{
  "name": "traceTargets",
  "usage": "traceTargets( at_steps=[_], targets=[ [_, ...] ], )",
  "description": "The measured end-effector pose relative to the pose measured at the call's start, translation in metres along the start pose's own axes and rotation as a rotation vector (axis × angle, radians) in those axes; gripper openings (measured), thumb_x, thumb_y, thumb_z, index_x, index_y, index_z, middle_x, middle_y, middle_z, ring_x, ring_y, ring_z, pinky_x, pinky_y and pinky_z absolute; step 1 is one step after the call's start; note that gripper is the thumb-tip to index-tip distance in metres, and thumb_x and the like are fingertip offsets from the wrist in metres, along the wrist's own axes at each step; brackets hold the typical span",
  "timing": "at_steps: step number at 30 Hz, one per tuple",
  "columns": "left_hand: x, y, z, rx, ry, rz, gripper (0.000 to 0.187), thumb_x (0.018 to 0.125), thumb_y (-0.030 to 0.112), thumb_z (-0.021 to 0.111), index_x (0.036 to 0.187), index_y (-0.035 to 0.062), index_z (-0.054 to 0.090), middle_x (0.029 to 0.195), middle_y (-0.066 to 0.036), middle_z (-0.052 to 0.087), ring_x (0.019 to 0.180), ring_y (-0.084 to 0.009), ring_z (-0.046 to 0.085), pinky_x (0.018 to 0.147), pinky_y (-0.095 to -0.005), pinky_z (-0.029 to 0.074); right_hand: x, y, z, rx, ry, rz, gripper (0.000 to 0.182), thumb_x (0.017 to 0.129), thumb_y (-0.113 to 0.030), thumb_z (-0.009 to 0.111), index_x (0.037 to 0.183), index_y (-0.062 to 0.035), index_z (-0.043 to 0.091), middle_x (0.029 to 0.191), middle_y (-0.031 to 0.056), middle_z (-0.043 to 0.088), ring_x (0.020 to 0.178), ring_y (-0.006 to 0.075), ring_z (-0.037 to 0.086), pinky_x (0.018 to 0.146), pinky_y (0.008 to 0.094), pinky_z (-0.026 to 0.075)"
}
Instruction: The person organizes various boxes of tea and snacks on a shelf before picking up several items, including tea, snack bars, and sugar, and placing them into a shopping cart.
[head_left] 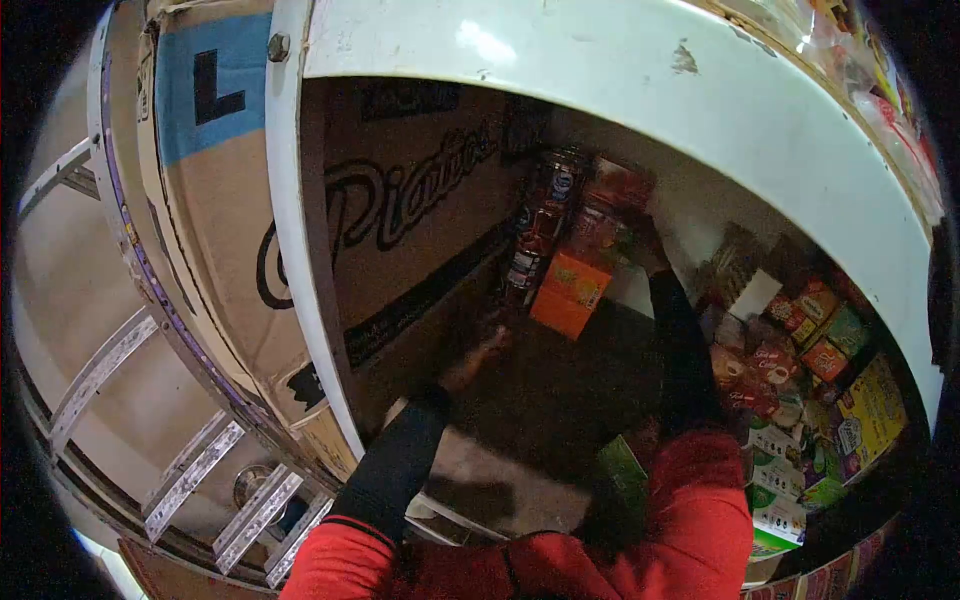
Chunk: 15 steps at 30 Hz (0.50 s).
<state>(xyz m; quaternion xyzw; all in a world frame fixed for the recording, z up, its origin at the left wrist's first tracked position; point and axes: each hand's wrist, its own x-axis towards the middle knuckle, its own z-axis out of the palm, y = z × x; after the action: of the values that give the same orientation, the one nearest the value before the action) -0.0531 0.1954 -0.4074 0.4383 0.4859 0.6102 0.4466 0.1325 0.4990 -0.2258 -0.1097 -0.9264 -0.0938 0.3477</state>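
Note:
In the shadow under a white shelf edge, my left hand (482, 354) reaches forward, close to the near end of a row of dark jars (541, 222). Its fingers are too dark to read. My right hand (646, 243) is further in, beside clear-wrapped reddish packs (604, 228); its fingers blend into the dark. An orange box (570, 294) lies between the two hands, to the right of the jars. Behind it sits a reddish-brown box (620, 184). Whether either hand holds anything is hidden by shadow.
A large cardboard box (215, 230) stands left of the white frame (600, 62). A metal ladder (100, 370) is at far left. Small boxes and packets (770, 370) are piled at right, with a yellow box (872, 418). Plastic-wrapped goods (895, 130) lie above the shelf edge.

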Motion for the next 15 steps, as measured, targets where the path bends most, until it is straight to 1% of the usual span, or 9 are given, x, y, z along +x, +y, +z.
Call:
traceTargets(
  at_steps=[2, 4, 7, 10, 11, 12, 13, 14, 15],
  targets=[
    [0.002, -0.002, 0.001, -0.012, 0.009, 0.039, 0.071, 0.090, 0.050, 0.052, 0.142, 0.0073, 0.029, 0.143, -0.014, 0.034, 0.126, -0.0255, 0.041, 0.104, -0.0402, 0.035, 0.008, -0.014, 0.000, -0.157, 0.153, -0.188, 0.069, 0.064, -0.020, 0.078, 0.128, -0.0147, 0.053, 0.131, 0.0065, 0.052, 0.126, 0.0252, 0.044, 0.107, 0.0394, 0.035],
    [0.006, -0.008, 0.000, -0.026, 0.010, 0.068, 0.071, 0.091, 0.051, 0.051, 0.142, 0.0069, 0.029, 0.143, -0.015, 0.033, 0.128, -0.0259, 0.039, 0.105, -0.0405, 0.034, 0.012, -0.006, 0.012, -0.203, 0.203, -0.202, 0.067, 0.067, -0.023, 0.075, 0.129, -0.0148, 0.051, 0.131, 0.0073, 0.051, 0.125, 0.0256, 0.044, 0.107, 0.0403, 0.033],
    [0.012, -0.022, -0.008, -0.013, -0.052, 0.083, 0.073, 0.091, 0.053, 0.049, 0.144, 0.0084, 0.027, 0.146, -0.013, 0.031, 0.132, -0.0267, 0.034, 0.107, -0.0428, 0.031, 0.008, 0.035, 0.046, -0.124, 0.169, -0.015, 0.063, 0.072, -0.027, 0.071, 0.130, -0.0150, 0.048, 0.131, 0.0085, 0.050, 0.123, 0.0262, 0.044, 0.107, 0.0417, 0.030],
    [0.011, -0.025, -0.009, -0.068, -0.100, -0.071, 0.073, 0.090, 0.057, 0.046, 0.145, 0.0119, 0.026, 0.146, -0.010, 0.031, 0.133, -0.0266, 0.032, 0.108, -0.0451, 0.030, -0.008, 0.080, 0.075, -0.215, 0.198, 0.099, 0.059, 0.078, -0.031, 0.067, 0.131, -0.0151, 0.046, 0.131, 0.0097, 0.049, 0.122, 0.0268, 0.044, 0.107, 0.0431, 0.027],
    [0.008, -0.017, -0.004, -0.005, 0.023, -0.115, 0.075, 0.090, 0.059, 0.045, 0.145, 0.0127, 0.025, 0.145, -0.010, 0.033, 0.131, -0.0270, 0.034, 0.107, -0.0455, 0.029, -0.007, 0.035, 0.037, -0.147, -0.003, 0.268, 0.061, 0.079, -0.034, 0.066, 0.132, -0.0133, 0.045, 0.131, 0.0106, 0.049, 0.123, 0.0277, 0.043, 0.107, 0.0422, 0.028],
    [0.000, -0.008, 0.002, 0.030, 0.068, -0.151, 0.075, 0.090, 0.059, 0.045, 0.145, 0.0131, 0.024, 0.144, -0.010, 0.035, 0.130, -0.0272, 0.035, 0.107, -0.0457, 0.029, -0.005, -0.017, -0.005, -0.111, -0.206, 0.440, 0.063, 0.079, -0.036, 0.065, 0.133, -0.0114, 0.044, 0.131, 0.0114, 0.050, 0.123, 0.0286, 0.043, 0.107, 0.0412, 0.029],
    [-0.007, 0.002, 0.008, 0.064, 0.112, -0.188, 0.076, 0.089, 0.060, 0.044, 0.146, 0.0134, 0.024, 0.143, -0.010, 0.036, 0.130, -0.0274, 0.037, 0.107, -0.0459, 0.029, -0.015, -0.049, -0.032, -0.142, -0.138, 0.280, 0.066, 0.079, -0.039, 0.065, 0.133, -0.0088, 0.043, 0.131, 0.0138, 0.050, 0.122, 0.0306, 0.044, 0.105, 0.0410, 0.033],
    [-0.019, 0.015, 0.014, 0.045, 0.073, -0.093, 0.078, 0.089, 0.062, 0.043, 0.146, 0.0128, 0.023, 0.141, -0.011, 0.039, 0.128, -0.0278, 0.039, 0.107, -0.0451, 0.030, -0.025, -0.081, -0.058, -0.186, -0.066, 0.122, 0.069, 0.079, -0.041, 0.065, 0.134, -0.0062, 0.043, 0.131, 0.0161, 0.050, 0.121, 0.0326, 0.046, 0.102, 0.0409, 0.036],
    [-0.014, 0.011, 0.011, 0.031, 0.045, -0.055, 0.078, 0.089, 0.063, 0.042, 0.146, 0.0125, 0.023, 0.140, -0.012, 0.040, 0.127, -0.0280, 0.040, 0.107, -0.0447, 0.030, -0.037, -0.107, -0.082, -0.114, -0.316, 0.222, 0.072, 0.079, -0.044, 0.065, 0.134, -0.0041, 0.041, 0.132, 0.0188, 0.048, 0.121, 0.0346, 0.046, 0.101, 0.0420, 0.037]
  ],
)
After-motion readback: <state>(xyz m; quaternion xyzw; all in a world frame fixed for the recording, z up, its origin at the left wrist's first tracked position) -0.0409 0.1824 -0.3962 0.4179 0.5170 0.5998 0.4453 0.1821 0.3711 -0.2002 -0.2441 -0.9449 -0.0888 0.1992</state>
